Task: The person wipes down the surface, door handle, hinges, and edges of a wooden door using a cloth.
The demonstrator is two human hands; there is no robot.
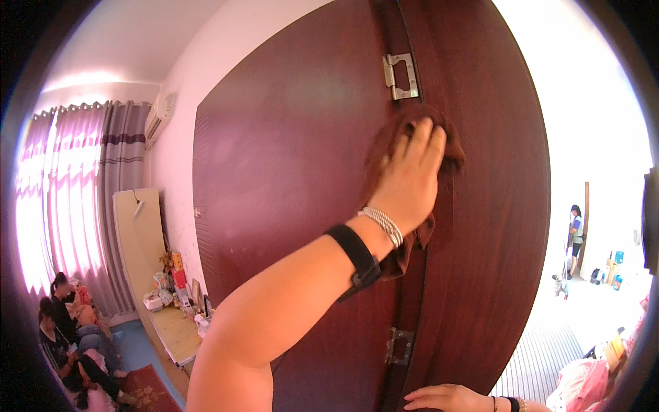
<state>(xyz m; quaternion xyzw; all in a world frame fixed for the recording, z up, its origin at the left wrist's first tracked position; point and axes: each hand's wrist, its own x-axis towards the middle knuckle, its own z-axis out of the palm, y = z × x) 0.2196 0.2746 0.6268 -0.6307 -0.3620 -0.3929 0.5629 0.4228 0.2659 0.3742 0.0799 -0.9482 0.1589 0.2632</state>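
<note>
My left hand [412, 175] presses a dark brown cloth [386, 139] against the seam between a reddish-brown wooden door [288, 154] and its wide wooden frame [484, 180]. Part of the cloth hangs below the wrist, which wears a black strap and a silvery bracelet. Just above the fingers is a metal hinge [404, 76]. A second hinge [400, 347] shows lower on the same seam. Down by the frame's lower part, my right hand [448, 398] lies with its fingers stretched out and nothing in them; its wrist is partly cut off by the picture's edge.
At left, two people [62, 329] sit near a curtained window [72, 195]. A wooden table [177, 329] with bottles and boxes stands beyond the door. Through the bright opening at right, another person [575, 239] stands near containers. Pink fabric [579, 383] is at lower right.
</note>
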